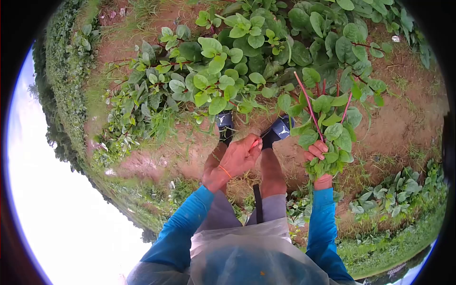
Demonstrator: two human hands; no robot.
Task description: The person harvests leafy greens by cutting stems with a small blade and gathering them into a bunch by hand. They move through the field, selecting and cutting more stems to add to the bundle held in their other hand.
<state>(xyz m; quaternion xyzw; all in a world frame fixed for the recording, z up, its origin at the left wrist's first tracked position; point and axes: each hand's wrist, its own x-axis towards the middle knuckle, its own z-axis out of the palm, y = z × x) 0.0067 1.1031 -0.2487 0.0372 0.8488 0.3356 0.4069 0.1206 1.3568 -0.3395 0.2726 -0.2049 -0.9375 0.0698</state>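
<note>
My left hand point(237, 159), with an orange band at the wrist, is closed in front of my shins. A bit of red-pink handle point(256, 143) shows between its fingers, and a thin dark edge runs from it towards my right slipper; it looks like a small knife, mostly hidden. Off to the right, my right hand point(317, 151) is wrapped around a bunch of leafy greens point(334, 131) with thick reddish stems. Some stems stick up above the leaves, and leaves cover part of the palm and wrist. The hands are well apart.
Growing leafy plants point(223, 71) spread over the soil ahead of my feet. My dark slippers point(281, 127) with white logos stand at the plants' edge. More low plants point(392, 192) grow at the right. Bare reddish soil point(394, 126) and grass lie between the rows.
</note>
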